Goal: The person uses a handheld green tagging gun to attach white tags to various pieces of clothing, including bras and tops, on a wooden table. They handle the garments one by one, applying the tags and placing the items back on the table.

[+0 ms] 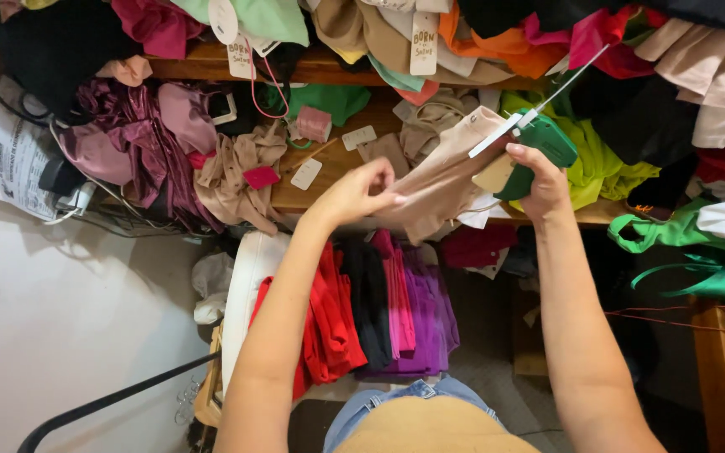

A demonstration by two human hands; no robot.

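Head view: the left hand [354,195] pinches a beige garment [438,180] at the centre, fingers closed on its fold. At two o'clock from it, the right hand [539,180] grips a green tagging gun [543,147], fingers wrapped round the handle, needle toward the cloth. The garment looks light, soft and limp; best held taut near the edge. Folded clothes [379,306] lie at six o'clock.

Lots of clothes are lying in messy piles on a wooden table [337,159]. Red clothes [329,319], black clothes [369,306] and purple clothes [430,315] are hanging in a row below it. Paper tags [305,174] are sitting near a shiny pink cloth [140,134].
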